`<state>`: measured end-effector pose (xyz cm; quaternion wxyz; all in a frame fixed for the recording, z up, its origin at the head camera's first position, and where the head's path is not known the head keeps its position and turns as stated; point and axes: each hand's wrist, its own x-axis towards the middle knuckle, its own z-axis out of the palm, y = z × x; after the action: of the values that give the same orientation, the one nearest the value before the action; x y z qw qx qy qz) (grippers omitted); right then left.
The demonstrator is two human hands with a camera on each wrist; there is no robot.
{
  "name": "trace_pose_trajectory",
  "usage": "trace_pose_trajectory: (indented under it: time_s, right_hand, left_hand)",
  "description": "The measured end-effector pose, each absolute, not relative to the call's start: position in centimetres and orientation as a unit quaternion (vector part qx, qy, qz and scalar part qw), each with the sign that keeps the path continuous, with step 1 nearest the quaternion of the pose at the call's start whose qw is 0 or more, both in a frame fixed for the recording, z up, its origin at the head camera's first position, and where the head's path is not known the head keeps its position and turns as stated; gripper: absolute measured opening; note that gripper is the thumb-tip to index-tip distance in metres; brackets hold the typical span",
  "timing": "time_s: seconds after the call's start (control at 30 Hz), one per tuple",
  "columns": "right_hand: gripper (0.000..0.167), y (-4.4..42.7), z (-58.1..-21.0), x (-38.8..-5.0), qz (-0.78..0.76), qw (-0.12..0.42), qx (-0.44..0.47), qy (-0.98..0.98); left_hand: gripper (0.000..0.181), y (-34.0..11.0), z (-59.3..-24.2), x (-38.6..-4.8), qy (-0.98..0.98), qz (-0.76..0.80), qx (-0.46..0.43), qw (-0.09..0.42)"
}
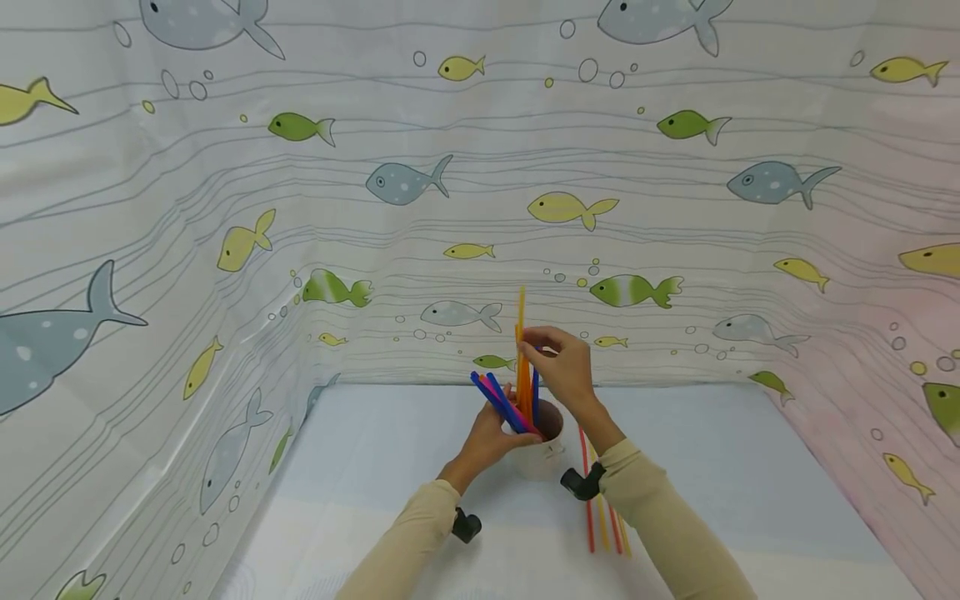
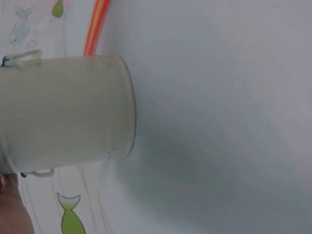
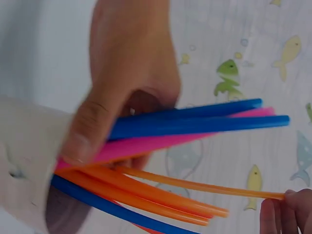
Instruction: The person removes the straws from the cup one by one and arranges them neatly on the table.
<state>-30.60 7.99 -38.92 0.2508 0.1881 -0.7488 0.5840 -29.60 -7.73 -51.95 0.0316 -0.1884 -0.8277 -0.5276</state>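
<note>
A white pot (image 1: 536,463) with small side handles stands upright on the table, holding several plastic straws. At its rim my left hand (image 1: 486,439) grips a bundle of blue straws (image 3: 204,126) and a pink straw (image 3: 131,148), thumb across them. Several orange straws (image 3: 161,196) and another blue straw (image 3: 107,207) lean out beside that bundle. Between fingertips and thumb, my right hand (image 1: 567,368) pinches the upper end of a thin yellow-orange straw (image 3: 209,188), whose lower end passes in among the others by the left hand. The pot's side (image 2: 63,112) fills much of the left wrist view.
Several red and yellow straws (image 1: 590,521) lie on the white table (image 1: 360,467), partly under the right forearm. Fish-patterned sheeting (image 1: 465,283) rises behind the table and along both sides. Each wrist carries a small black camera (image 1: 583,483).
</note>
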Motion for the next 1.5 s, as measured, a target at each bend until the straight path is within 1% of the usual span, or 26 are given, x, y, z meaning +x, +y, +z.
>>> trace_pose_trajectory:
  time_s: [0.13,0.37,0.57,0.7,0.87,1.0,1.17,1.5]
  right_hand:
    - [0.018,8.8,-36.7,-30.4,0.594,0.275,0.209,-0.726]
    - [0.019,11.1,-32.3,-27.8,0.600,0.301,0.221,-0.707]
    - [0.021,13.9,-32.0,-27.5,0.584,0.313,0.181,-0.727]
    - [0.022,15.7,-33.6,-27.9,0.580,0.300,0.144,-0.743]
    - [0.024,18.5,-37.8,-29.4,0.570,0.268,0.092,-0.771]
    - [0.024,20.3,-40.8,-30.1,0.547,0.253,0.056,-0.796]
    - [0.026,21.4,-43.8,-30.2,0.532,0.230,0.029,-0.815]
    - [0.026,22.5,-48.7,-29.6,0.559,0.157,-0.005,-0.814]
  left_hand:
    - [0.101,-7.7,-52.0,-29.6,-0.835,-0.519,-0.181,0.031]
    - [0.103,-7.8,-52.0,-29.3,-0.830,-0.528,-0.178,0.023]
    - [0.101,-7.8,-52.1,-29.5,-0.823,-0.536,-0.189,0.026]
    - [0.101,-8.0,-52.1,-29.6,-0.816,-0.540,-0.201,0.032]
    - [0.101,-8.0,-52.1,-29.6,-0.818,-0.536,-0.207,0.033]
    - [0.101,-7.9,-52.0,-29.7,-0.821,-0.532,-0.205,0.027]
    - [0.100,-7.9,-51.9,-29.6,-0.823,-0.532,-0.199,0.024]
    - [0.101,-7.8,-51.9,-29.6,-0.838,-0.511,-0.191,0.024]
